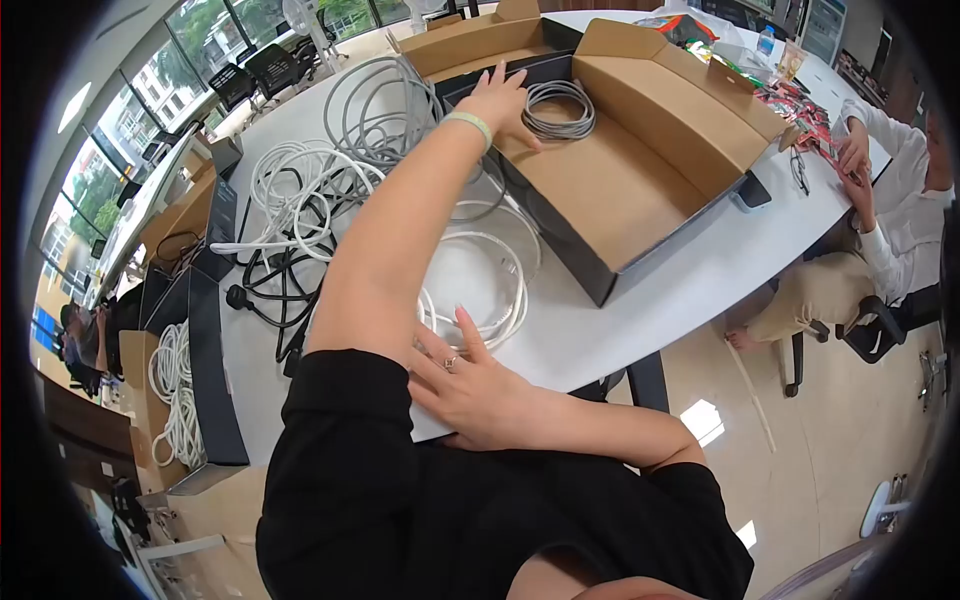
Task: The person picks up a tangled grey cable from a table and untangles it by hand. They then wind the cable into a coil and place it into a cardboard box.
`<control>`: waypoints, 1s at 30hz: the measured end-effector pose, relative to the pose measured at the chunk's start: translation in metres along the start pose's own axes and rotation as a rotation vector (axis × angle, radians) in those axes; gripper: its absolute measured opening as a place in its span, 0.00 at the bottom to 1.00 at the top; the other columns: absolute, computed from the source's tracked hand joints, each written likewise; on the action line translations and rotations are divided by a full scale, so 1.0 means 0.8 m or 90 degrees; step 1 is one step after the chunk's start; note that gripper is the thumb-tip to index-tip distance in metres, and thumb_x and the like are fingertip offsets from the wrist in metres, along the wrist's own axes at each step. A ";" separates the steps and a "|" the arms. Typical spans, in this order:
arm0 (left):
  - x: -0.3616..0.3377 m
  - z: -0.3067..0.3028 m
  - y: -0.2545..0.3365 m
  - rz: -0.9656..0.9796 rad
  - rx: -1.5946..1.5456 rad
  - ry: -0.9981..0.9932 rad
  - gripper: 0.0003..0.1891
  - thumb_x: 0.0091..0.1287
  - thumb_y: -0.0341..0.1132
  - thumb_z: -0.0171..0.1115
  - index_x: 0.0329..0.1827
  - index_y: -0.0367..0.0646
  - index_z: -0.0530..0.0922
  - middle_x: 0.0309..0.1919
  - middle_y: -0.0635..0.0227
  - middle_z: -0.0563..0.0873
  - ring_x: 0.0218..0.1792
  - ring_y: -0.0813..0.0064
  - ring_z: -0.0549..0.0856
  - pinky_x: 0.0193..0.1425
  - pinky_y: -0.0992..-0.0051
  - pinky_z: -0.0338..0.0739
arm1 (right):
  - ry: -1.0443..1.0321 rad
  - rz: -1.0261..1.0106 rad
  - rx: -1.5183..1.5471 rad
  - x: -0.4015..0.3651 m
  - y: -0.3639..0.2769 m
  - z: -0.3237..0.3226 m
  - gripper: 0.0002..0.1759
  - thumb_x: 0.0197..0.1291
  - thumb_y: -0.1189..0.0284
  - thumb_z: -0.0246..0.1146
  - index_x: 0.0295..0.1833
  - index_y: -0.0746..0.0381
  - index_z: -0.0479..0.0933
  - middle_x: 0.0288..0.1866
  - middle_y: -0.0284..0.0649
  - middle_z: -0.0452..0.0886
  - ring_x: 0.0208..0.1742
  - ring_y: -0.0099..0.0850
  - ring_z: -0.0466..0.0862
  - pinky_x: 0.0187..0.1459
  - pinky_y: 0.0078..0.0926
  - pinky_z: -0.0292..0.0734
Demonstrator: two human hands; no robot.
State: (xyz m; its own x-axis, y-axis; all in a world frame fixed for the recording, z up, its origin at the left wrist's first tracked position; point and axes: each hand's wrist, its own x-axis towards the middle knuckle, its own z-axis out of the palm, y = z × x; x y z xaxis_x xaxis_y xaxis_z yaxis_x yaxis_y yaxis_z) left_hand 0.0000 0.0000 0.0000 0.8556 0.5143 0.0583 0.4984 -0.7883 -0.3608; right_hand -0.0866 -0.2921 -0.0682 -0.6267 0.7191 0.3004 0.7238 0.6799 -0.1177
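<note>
My left hand reaches out over the near-left wall of a black cardboard box with a brown inside. Its fingers are spread, and the thumb points down into the box. Just right of it, a neat grey cable coil lies on the box floor. My right hand, with a ring on it, rests at the table's near edge, its fingers stretched out beside a white cable coil. My left forearm hides part of that coil. Loose grey cable lies left of the box.
Tangled white cable and black cords with plugs cover the left of the table. A box of white cables stands at far left. Another open box is behind. A person sits at right near red packets.
</note>
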 end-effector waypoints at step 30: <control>-0.293 -0.193 -0.006 0.342 -0.449 0.743 0.45 0.48 0.43 0.74 0.67 0.42 0.58 0.62 0.55 0.67 0.59 0.66 0.73 0.56 0.73 0.73 | -0.038 -0.008 0.045 0.002 0.003 -0.004 0.50 0.40 0.53 0.70 0.68 0.58 0.57 0.71 0.48 0.52 0.73 0.47 0.50 0.65 0.63 0.42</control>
State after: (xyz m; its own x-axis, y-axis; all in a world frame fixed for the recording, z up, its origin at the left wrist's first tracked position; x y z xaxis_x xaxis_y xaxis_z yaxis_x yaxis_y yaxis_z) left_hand -0.1811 -0.1691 0.1317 0.4108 -0.1763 0.8945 -0.2397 -0.9675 -0.0806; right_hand -0.0852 -0.2900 -0.0651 -0.6538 0.7158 0.2454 0.6944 0.6964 -0.1812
